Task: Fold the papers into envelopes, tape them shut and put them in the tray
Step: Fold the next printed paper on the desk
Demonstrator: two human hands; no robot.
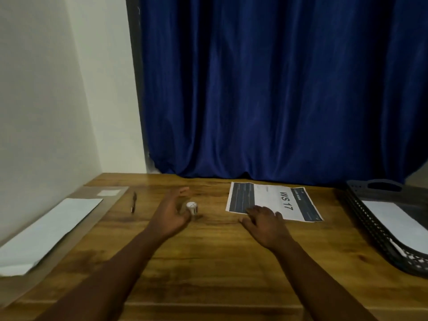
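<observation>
Both forearms come in from the bottom edge over the wooden table (208, 262). Left hand (170, 215) sits mid-frame with fingers spread wide, thumb right next to a small white tape roll (191, 207), can't tell if it's touching. Right hand (266, 222) is flat and relaxed, fingertips on the near edge of the printed sheet (278, 199). Papers (46, 232) lie at the left, a pen (133, 201) just beside them. Tray (370, 228) at right holds something white.
</observation>
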